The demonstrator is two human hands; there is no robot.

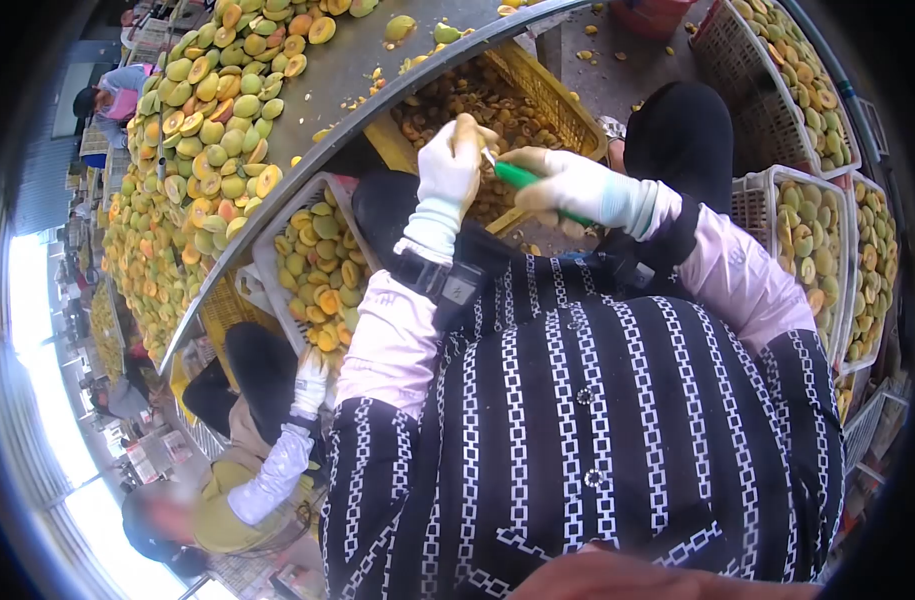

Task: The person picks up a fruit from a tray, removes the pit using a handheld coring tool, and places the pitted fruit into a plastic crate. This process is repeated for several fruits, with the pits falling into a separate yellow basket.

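Note:
My left hand (pixel 447 168), in a white glove, is closed around a small yellow-orange fruit (pixel 464 128) held up in front of me. My right hand (pixel 575 188), also gloved, grips a green-handled knife (pixel 522 178) whose tip touches the fruit. Both hands hover over a yellow crate (pixel 555 92) that holds pits and scraps. Pink sleeves and a black-and-white patterned apron cover my arms and body.
A grey table (pixel 352 60) carries a heap of halved fruit (pixel 207 120). A white crate (pixel 277 232) of halves stands under its edge. More white crates (pixel 749 208) of fruit stand at the right. A co-worker's gloved arm (pixel 282 455) is at lower left.

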